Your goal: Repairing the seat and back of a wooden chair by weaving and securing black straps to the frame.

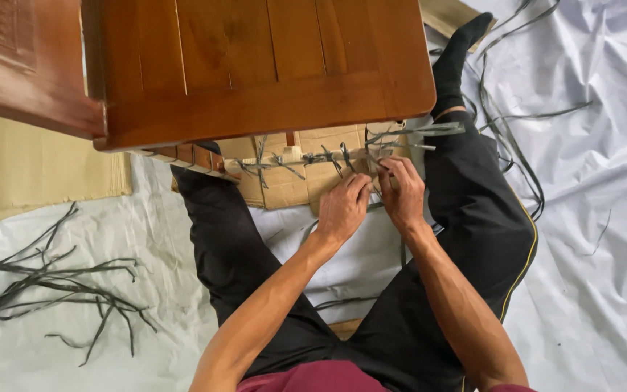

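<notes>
I sit on the floor with a brown wooden furniture piece (263, 65) tipped over my legs. Below its edge runs a pale wooden rail (295, 156) wrapped with dark grey strapping strips (328, 156), over cardboard. My left hand (342, 207) and my right hand (403, 192) are side by side at the rail's right part, fingers pinched on a grey strip where it crosses the rail. More strip ends (415, 132) stick out to the right, under the furniture's corner.
A pile of loose grey strips (38, 287) lies on the white sheet (596, 218) at the left. More strips (506, 138) trail past my right leg. A flat cardboard sheet (45, 167) lies at the left. My socked foot (459, 51) reaches up at the right.
</notes>
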